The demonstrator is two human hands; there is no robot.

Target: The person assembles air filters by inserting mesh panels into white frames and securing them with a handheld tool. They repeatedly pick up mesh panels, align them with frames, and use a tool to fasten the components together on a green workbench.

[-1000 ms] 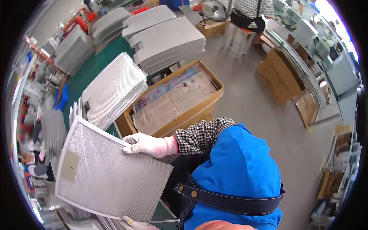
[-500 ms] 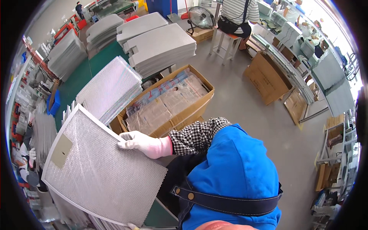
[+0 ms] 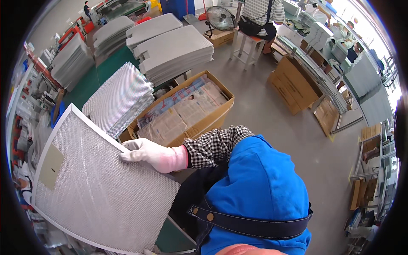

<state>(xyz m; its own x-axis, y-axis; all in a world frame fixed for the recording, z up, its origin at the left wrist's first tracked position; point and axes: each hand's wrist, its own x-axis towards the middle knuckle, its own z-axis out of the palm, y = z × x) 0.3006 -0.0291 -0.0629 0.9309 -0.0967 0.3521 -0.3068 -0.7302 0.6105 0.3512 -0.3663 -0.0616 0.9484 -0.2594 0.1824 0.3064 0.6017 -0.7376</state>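
Observation:
My right hand (image 3: 146, 155), in a white glove with a pink cuff, is closed on the far edge of a framed silver mesh panel (image 3: 106, 191). The thumb lies over the pale frame and the fingers are partly hidden. The panel is tilted, with a beige rectangular patch (image 3: 52, 166) near its left edge. At the bottom rim a small pale bit that looks like my left hand (image 3: 148, 252) shows by the panel's lower edge; its fingers are cut off. A stack of mesh sheets (image 3: 119, 97) lies just beyond the panel.
A cardboard box (image 3: 212, 121) with newspaper over its contents stands beside the mesh stack. Stacks of grey panels (image 3: 176, 53) sit on the green table (image 3: 91, 76). Farther off are a floor fan (image 3: 220, 19), a seated person (image 3: 259, 17) and a brown carton (image 3: 293, 85).
My right hand and the mesh panel have shifted left and slightly toward me. The panel's far corner has risen in the picture. The grip stays on the same edge.

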